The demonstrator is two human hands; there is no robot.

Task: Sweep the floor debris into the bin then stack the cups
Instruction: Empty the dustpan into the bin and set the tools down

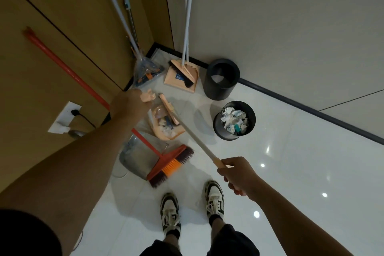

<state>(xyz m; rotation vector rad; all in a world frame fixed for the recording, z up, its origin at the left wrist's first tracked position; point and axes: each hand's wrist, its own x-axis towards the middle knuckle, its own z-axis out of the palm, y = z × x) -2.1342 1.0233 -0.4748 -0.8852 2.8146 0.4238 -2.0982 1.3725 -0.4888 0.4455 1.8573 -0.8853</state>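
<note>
On the far left wall sits a white socket plate (66, 117) with a black plug in it; no writing on it can be read. A long red-handled broom (166, 164) with orange and dark bristles leans from that wall down to the white tiled floor (291, 172), its head lying on a grey dustpan (135, 158). The left hand (129, 104) curls round the top grip of the peach plastic dustpan (164, 124), which holds scraps of paper and small debris. Behind it, a plastic-wrapped broom (145, 72) stands in the corner, next to a second peach dustpan-and-brush set (180, 77) bearing a small blue label too small to read. The right hand (239, 174) grips the near end of the pale wooden-handled brush (195, 137), whose head rests in the held dustpan. To the right stand two black cylindrical bins: the far one (222, 79) is nearly empty, the near one (234, 120) full of crumpled paper.
</note>
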